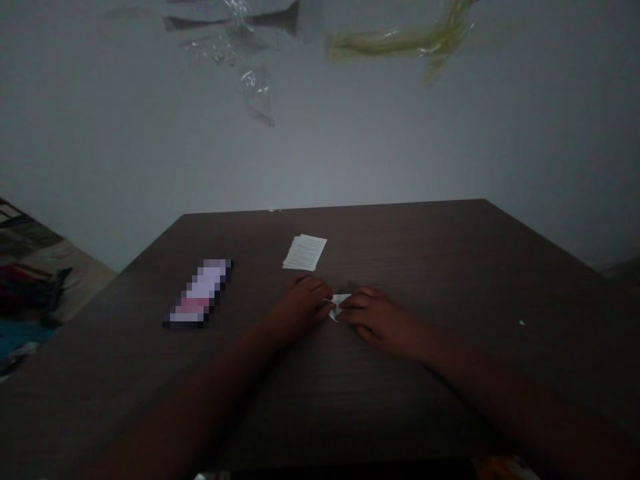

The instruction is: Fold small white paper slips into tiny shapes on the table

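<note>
A small piece of white paper [341, 298], creased and partly folded, lies on the dark brown table in front of me. My left hand [303, 307] has its fingers closed at the paper's left edge. From the other side my right hand [380, 321] pinches the paper's right part, fingers bent and pressed down. Between the two hands a pointed corner of it shows; the rest is hidden under the fingers. Just beyond my left hand lies a small stack of printed paper sheets [306, 253], slightly fanned.
A phone [200, 292] with a blurred-out screen lies on the table [450, 253] to the left. A tiny white scrap [521, 323] sits at the right. Behind the table stands a pale wall [380, 147] with tape and clear plastic stuck on it. Various items lie on the floor at far left.
</note>
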`<action>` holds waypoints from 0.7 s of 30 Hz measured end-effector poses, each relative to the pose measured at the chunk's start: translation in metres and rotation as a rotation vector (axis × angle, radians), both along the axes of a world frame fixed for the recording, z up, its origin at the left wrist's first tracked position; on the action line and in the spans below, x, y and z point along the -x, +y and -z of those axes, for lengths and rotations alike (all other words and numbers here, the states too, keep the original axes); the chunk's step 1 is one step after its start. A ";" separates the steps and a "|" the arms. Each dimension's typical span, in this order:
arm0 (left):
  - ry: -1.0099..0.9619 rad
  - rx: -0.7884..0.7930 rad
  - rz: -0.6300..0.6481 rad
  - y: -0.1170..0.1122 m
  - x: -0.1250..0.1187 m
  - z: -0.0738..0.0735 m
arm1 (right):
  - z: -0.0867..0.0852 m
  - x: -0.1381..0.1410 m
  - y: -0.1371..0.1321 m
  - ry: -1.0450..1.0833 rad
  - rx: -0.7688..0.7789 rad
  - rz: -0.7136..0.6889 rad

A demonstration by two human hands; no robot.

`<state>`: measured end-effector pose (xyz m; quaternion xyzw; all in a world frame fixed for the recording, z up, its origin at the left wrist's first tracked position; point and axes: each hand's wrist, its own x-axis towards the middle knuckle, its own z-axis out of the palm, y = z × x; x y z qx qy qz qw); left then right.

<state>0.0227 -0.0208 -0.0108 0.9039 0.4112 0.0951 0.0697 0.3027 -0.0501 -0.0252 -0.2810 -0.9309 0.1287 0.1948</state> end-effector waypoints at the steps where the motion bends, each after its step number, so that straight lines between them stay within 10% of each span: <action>1: 0.008 0.004 -0.006 0.000 -0.001 -0.001 | -0.001 0.000 -0.001 -0.021 -0.009 0.004; 21: -0.028 0.199 -0.080 -0.013 0.006 -0.022 | -0.005 0.003 -0.004 -0.067 0.030 0.035</action>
